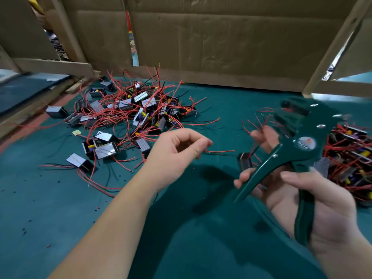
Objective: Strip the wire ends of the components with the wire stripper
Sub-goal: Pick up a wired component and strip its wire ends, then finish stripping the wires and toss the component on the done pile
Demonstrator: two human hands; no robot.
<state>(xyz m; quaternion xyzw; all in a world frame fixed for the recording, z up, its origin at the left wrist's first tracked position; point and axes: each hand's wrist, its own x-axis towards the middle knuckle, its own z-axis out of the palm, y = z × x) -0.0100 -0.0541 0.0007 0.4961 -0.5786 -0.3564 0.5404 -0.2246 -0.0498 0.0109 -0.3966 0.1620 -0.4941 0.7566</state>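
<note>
Over green mat (60,198), left hand (173,156) pinching red wire (221,151), right hand (330,208) gripping wire stripper (259,174), label (304,142) blurred

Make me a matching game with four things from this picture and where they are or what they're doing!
Things:
1. wire stripper
2. left hand
3. big pile of parts
4. cardboard

Matches:
A. stands at the back
B. pinches a red wire
C. lies on the green table
D. held in the right hand

Pairs: 1-D, 2-B, 3-C, 4-A
</note>
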